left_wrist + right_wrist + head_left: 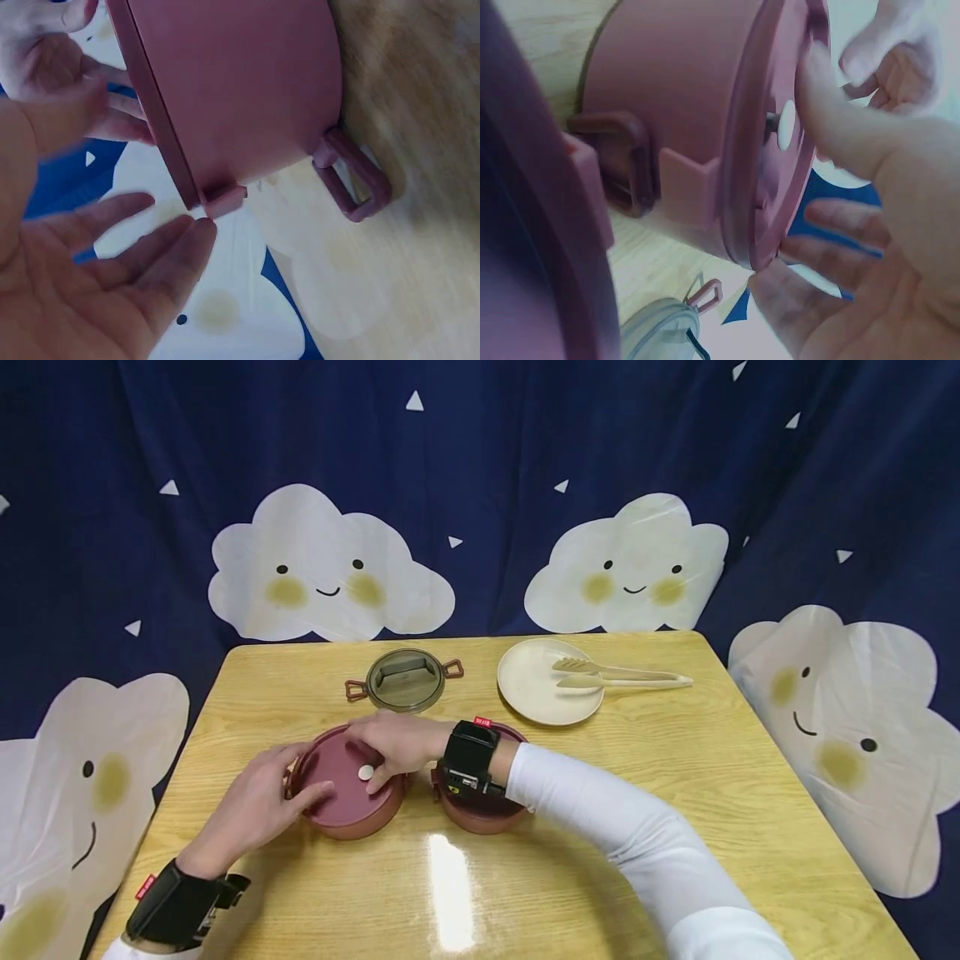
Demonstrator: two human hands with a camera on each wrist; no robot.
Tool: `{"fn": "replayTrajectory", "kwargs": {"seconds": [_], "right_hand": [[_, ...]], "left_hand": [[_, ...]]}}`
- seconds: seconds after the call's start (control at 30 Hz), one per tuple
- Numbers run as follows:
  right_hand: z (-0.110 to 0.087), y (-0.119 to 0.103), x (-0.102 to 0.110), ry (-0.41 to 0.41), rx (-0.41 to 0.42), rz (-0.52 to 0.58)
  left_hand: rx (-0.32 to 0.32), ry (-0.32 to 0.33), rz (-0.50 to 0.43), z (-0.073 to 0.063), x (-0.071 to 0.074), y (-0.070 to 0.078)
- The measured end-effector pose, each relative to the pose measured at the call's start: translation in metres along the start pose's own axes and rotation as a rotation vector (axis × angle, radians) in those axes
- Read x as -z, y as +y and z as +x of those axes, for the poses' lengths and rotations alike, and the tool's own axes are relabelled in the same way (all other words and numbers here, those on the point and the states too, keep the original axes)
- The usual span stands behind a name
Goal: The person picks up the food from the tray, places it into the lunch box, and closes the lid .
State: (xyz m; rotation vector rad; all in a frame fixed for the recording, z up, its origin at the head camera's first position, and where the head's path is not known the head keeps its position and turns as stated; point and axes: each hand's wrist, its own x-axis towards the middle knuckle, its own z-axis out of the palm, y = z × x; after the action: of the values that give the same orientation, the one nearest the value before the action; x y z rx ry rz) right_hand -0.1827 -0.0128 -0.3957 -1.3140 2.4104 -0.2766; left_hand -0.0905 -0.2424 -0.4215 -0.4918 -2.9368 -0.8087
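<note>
A round mauve container [367,827] with clip tabs and loop handles stands on the table, its flat lid [337,785] on top. A small white knob [365,772] shows on the lid. My left hand [270,793] is at the container's left side, thumb over the lid. In the left wrist view its extended fingertips meet a clip tab [225,201] at the rim. My right hand [396,743] reaches over the lid, thumb near the knob. In the right wrist view its fingertips lie at the lid's edge, with another clip tab [686,187] hanging over the container's side.
A second mauve container [483,822] stands right beside the first, under my right wrist. Behind them lies a round see-through lid [405,693] with mauve loop handles. A cream plate [525,693] at the back right bears tongs [637,678].
</note>
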Motion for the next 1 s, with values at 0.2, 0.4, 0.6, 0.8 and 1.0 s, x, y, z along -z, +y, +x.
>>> {"fn": "replayTrajectory", "kwargs": {"seconds": [0.2, 0.4, 0.6, 0.8, 1.0], "right_hand": [[-0.003, -0.003, 0.001, 0.051, -0.129, 0.023], [-0.006, -0.002, -0.003, 0.06, -0.261, 0.066], [-0.007, -0.001, -0.003, 0.008, -0.287, 0.073], [-0.007, -0.003, -0.002, -0.044, -0.316, 0.061], [-0.007, -0.003, -0.003, -0.058, -0.337, 0.059]], "left_hand": [[0.167, -0.026, -0.059, -0.001, 0.004, -0.011], [0.229, -0.06, -0.098, -0.002, 0.0, -0.02], [0.295, -0.103, -0.259, -0.003, -0.003, -0.028], [0.296, -0.094, -0.237, -0.004, -0.004, -0.029], [0.32, -0.078, -0.211, -0.005, -0.005, -0.027]]}}
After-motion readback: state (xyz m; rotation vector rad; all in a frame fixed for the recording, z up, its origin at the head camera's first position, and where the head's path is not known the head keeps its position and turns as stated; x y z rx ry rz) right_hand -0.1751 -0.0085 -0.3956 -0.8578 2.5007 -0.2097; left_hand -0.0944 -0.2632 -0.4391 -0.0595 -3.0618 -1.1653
